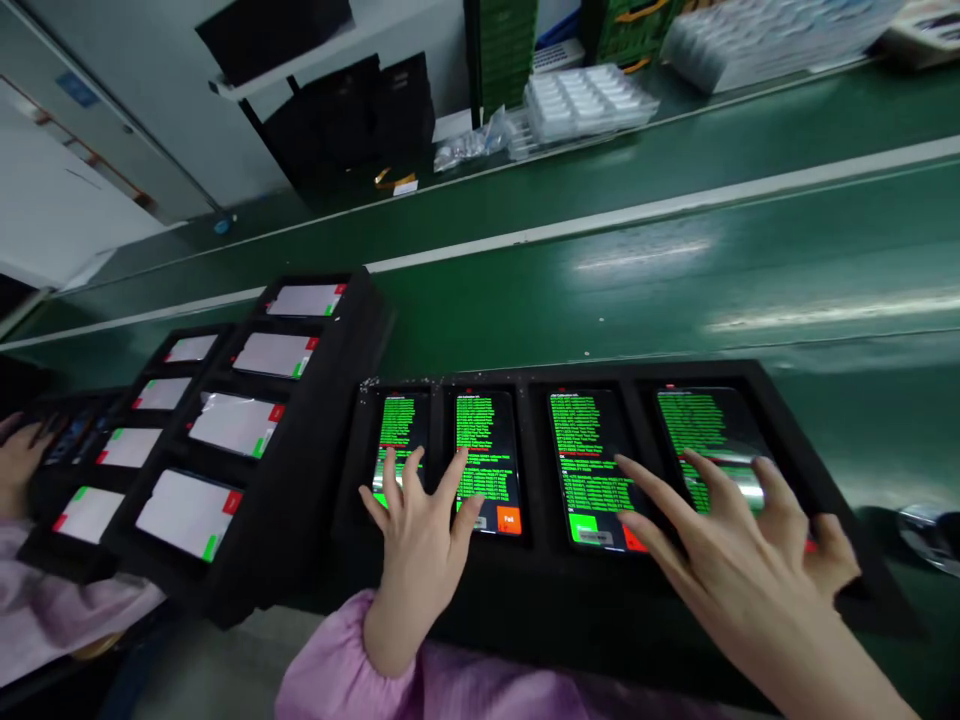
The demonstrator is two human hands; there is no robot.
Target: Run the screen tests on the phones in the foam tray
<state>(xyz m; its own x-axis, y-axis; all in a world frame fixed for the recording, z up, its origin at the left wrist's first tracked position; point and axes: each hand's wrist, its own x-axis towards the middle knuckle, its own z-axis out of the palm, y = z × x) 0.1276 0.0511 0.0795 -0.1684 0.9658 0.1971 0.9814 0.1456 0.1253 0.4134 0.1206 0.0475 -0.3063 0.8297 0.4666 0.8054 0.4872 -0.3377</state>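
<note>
Before me lies a black foam tray [540, 560] with several smartphones in its slots, their screens full of green text lines. My left hand [426, 520] spreads its fingers over the leftmost phone [397, 415] and the second phone [484, 430]. An orange "Fail" button shows at the foot of the second. My right hand [739, 525] is spread over the third phone [581, 440] and the fourth phone [697, 420]. Fingertips are at or just above the glass; whether they touch I cannot tell. Neither hand grips anything.
Stacked black trays [300, 480] with white-screened phones stand at the left. A co-worker's hand [19, 465] is at the far left edge. Clear plastic trays [589, 100] lie behind the green workbench [487, 310]. A shiny round object [930, 535] sits at the right.
</note>
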